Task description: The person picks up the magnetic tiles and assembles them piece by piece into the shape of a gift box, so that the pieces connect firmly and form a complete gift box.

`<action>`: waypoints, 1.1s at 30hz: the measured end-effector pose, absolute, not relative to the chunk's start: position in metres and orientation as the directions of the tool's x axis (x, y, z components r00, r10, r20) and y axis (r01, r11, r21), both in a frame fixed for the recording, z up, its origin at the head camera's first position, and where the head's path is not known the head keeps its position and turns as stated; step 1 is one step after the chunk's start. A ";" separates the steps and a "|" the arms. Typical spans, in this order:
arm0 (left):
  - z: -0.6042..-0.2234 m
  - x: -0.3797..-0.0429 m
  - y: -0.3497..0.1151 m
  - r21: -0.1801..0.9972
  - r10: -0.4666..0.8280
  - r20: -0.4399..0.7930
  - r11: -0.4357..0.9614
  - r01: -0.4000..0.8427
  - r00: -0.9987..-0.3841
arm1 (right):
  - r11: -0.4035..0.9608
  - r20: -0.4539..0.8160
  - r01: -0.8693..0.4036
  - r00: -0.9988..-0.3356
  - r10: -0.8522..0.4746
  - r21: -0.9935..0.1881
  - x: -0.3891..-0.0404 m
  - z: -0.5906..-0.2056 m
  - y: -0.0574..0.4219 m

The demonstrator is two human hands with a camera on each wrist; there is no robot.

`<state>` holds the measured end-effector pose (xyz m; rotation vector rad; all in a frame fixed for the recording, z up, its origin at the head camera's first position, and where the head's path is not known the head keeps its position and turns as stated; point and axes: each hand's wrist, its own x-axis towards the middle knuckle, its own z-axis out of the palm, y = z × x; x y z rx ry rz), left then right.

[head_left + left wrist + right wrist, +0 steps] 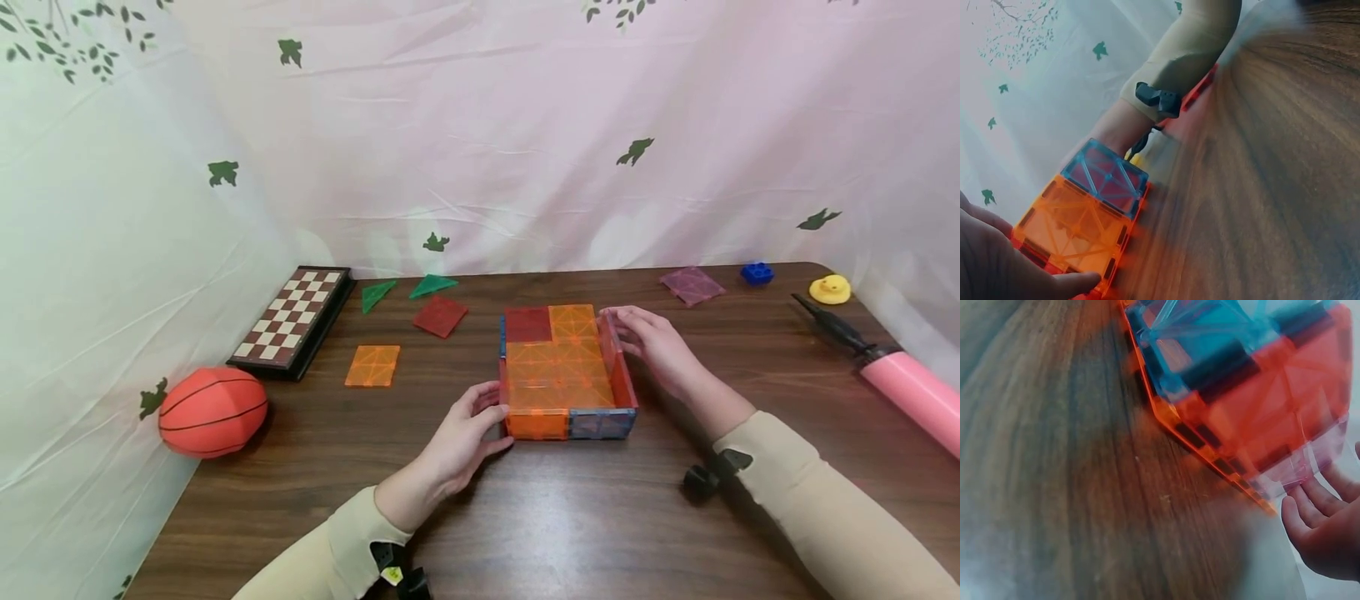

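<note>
A shallow open box of magnetic tiles [558, 375] stands on the table, with orange tiles and one dark red tile across its floor. Its near wall pairs an orange tile [1072, 228] with a blue one [1107, 178]. My left hand [468, 437] rests at the near left corner, its thumb [1079, 284] touching the orange tile low down. On the far right side my right hand [656, 342] lays its fingertips against a pinkish-purple wall tile [1310, 459], beside a red wall tile [1272, 412]. The other side of the left wall is partly hidden.
Loose tiles lie behind: orange [372, 367], red [441, 317], two green triangles [432, 286], purple [692, 285]. A chessboard [292, 321] and red ball [213, 412] stand left; a blue brick [757, 273], yellow duck [830, 289] and pink pump [911, 396] right.
</note>
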<state>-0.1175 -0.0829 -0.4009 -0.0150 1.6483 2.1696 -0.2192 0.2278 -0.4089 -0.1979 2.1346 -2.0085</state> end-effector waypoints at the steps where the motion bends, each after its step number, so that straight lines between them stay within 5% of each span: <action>1: -0.401 -0.118 -0.083 0.924 0.304 -0.253 -0.206 -0.323 -0.918 | 0.066 -0.052 0.038 -0.971 -0.235 -0.997 -0.218 -0.409 0.229; 16: -0.408 -0.159 -0.103 0.951 0.130 -0.215 -0.197 -0.237 -0.968 | -0.047 -0.006 0.021 -0.955 -0.298 -0.999 -0.168 -0.411 0.252; 22: -0.409 -0.185 -0.105 0.947 0.104 -0.207 -0.227 -0.226 -0.973 | 0.020 -0.015 0.008 -0.923 -0.383 -1.000 -0.149 -0.406 0.258; 33: -0.412 -0.164 -0.097 0.907 0.050 -0.262 -0.328 -0.263 -0.964 | 0.161 -0.050 -0.001 -0.949 -0.312 -0.987 -0.189 -0.397 0.269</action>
